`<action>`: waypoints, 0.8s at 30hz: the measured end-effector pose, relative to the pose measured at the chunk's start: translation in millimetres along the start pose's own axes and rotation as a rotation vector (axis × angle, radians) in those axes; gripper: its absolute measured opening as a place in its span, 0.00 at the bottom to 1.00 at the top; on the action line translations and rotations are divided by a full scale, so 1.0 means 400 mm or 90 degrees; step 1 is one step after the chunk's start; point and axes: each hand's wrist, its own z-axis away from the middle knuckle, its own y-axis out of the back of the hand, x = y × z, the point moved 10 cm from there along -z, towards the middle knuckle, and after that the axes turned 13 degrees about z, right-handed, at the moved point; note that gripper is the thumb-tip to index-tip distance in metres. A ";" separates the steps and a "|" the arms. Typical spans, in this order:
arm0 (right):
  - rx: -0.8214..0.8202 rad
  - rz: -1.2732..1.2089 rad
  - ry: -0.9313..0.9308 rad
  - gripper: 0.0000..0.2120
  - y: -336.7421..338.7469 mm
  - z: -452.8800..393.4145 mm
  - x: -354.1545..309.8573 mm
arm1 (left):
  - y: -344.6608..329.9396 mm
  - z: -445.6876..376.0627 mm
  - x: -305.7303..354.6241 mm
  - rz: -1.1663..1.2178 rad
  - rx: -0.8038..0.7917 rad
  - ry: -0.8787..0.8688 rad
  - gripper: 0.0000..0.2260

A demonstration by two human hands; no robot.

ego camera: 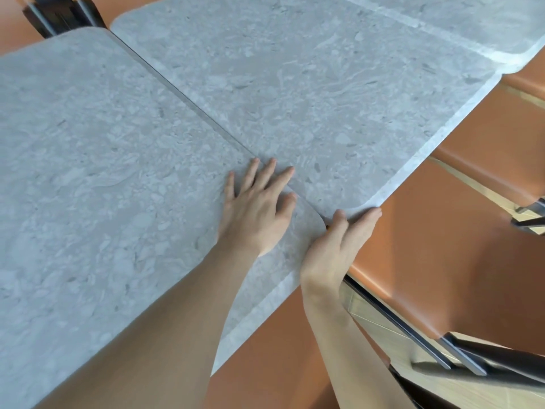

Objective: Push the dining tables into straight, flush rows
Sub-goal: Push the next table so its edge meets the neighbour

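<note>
Three grey stone-look dining tables stand in a row. The near table (97, 178) meets the middle table (309, 93) along a thin dark seam, and the middle table sticks out a little further on the near side. A far table (472, 22) touches it at the top right. My left hand (256, 208) lies flat with spread fingers on the near table's corner, its fingertips across the seam. My right hand (339, 246) presses its straight fingers against the rounded corner edge of the middle table, at the notch between the two tops.
Orange upholstered seats (442, 255) with dark metal frames (460, 358) run along the right side, close under the table edges. Another dark chair frame (62, 13) shows at the top left. Pale wood-look floor (460, 391) appears at the bottom right.
</note>
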 end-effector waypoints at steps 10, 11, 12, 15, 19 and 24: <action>-0.181 0.498 0.550 0.29 -0.162 0.159 -0.145 | 0.159 0.089 -0.133 0.519 0.396 0.121 0.16; -0.200 0.536 0.606 0.28 -0.179 0.174 -0.137 | 0.166 0.114 -0.147 0.519 0.392 0.140 0.16; -0.227 0.565 0.634 0.28 -0.192 0.180 -0.126 | 0.164 0.140 -0.158 0.489 0.354 0.140 0.15; -0.296 0.631 0.639 0.29 -0.209 0.174 -0.105 | 0.146 0.282 -0.163 0.276 0.190 0.043 0.18; -0.343 0.709 0.616 0.30 -0.212 0.176 -0.103 | 0.111 0.508 -0.207 0.079 0.110 0.058 0.27; -0.437 0.819 0.616 0.31 -0.208 0.180 -0.089 | 0.065 0.710 -0.199 -0.010 0.108 0.290 0.29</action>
